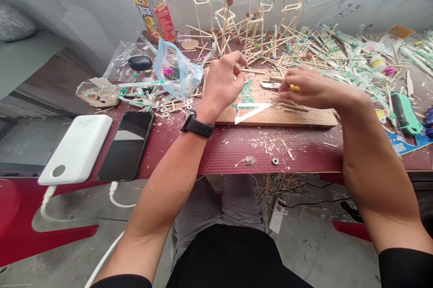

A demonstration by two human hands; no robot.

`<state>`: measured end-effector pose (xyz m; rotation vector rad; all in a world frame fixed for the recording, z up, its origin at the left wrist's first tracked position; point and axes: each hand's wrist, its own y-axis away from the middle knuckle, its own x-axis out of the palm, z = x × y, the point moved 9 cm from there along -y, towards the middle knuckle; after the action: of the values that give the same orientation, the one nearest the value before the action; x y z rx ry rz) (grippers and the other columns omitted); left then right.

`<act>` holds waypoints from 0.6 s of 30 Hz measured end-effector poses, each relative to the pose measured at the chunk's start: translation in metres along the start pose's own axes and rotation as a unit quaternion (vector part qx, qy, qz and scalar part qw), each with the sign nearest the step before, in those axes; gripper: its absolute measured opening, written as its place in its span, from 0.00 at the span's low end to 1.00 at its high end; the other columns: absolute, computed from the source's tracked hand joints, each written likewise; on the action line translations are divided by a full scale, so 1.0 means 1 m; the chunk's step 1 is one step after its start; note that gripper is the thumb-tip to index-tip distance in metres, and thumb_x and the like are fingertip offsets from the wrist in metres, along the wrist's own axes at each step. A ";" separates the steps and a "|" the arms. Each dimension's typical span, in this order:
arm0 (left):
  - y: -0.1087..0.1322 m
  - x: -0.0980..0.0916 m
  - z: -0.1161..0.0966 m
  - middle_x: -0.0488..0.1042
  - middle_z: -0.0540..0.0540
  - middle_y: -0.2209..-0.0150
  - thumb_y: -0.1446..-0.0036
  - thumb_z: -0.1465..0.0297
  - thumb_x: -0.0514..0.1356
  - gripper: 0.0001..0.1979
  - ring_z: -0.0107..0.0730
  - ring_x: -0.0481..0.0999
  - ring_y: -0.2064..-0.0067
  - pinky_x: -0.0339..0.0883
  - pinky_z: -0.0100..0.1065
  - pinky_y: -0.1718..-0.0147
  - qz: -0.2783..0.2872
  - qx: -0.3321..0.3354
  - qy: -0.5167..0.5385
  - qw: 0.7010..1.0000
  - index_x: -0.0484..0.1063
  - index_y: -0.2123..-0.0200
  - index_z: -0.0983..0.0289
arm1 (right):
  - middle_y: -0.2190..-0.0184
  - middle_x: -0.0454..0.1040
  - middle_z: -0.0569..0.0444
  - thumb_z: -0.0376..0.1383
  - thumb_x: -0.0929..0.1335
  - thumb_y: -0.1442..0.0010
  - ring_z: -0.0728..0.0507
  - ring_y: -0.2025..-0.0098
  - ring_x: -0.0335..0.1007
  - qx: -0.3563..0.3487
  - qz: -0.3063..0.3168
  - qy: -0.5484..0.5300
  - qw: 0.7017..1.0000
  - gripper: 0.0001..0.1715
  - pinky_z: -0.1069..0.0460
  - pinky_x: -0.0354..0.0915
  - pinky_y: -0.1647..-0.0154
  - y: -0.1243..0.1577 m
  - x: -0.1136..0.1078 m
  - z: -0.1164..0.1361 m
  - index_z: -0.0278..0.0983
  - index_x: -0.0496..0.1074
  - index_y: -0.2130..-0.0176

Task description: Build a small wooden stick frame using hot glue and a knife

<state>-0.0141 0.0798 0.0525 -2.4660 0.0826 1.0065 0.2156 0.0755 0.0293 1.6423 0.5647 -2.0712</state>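
Near left hand (223, 78), bagged pink item (168, 72)

Metal blade (269, 85), smooth wooden board (304, 119), textured tabletop (230, 155)

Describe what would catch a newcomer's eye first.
Probably the tall, pale wooden-stick structures at the back of the dark-red table. Next, perhaps, the white rectangular power bank at front left, then the bare left hand and right hand at the brown wooden board.
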 end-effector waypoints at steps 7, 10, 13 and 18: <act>0.001 -0.007 -0.004 0.88 0.56 0.55 0.35 0.72 0.61 0.14 0.46 0.85 0.51 0.80 0.48 0.48 0.013 0.009 -0.009 1.000 0.82 0.49 0.55 | 0.59 0.80 0.47 0.42 0.66 0.25 0.33 0.53 0.75 -0.064 -0.170 -0.083 0.980 0.08 0.35 0.70 0.48 -0.010 -0.009 0.060 0.46 0.73 0.59; 0.002 -0.003 -0.004 0.88 0.57 0.54 0.33 0.71 0.61 0.15 0.45 0.84 0.50 0.79 0.46 0.48 0.031 0.005 -0.010 0.999 0.81 0.47 0.55 | 0.58 0.82 0.45 0.41 0.65 0.24 0.31 0.50 0.76 -0.081 -0.156 -0.059 0.983 0.11 0.33 0.68 0.45 -0.016 0.004 0.083 0.45 0.74 0.60; 0.005 -0.002 -0.007 0.87 0.57 0.54 0.32 0.70 0.61 0.14 0.46 0.84 0.50 0.79 0.47 0.48 0.038 0.001 -0.011 0.999 0.81 0.47 0.55 | 0.58 0.83 0.44 0.44 0.66 0.24 0.31 0.51 0.77 -0.081 -0.137 -0.033 0.987 0.13 0.33 0.66 0.44 -0.016 0.008 0.085 0.44 0.76 0.59; 0.005 -0.001 -0.006 0.86 0.58 0.54 0.30 0.71 0.58 0.14 0.46 0.84 0.52 0.79 0.49 0.49 0.042 0.003 -0.016 0.999 0.80 0.46 0.55 | 0.67 0.77 0.51 0.50 0.73 0.31 0.38 0.64 0.71 -0.048 -0.151 -0.023 0.987 0.17 0.39 0.65 0.56 -0.003 -0.016 0.047 0.45 0.73 0.68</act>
<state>-0.0120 0.0723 0.0548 -2.4581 0.1791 1.0782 0.1793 0.0533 0.0546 1.5266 0.9319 -2.2440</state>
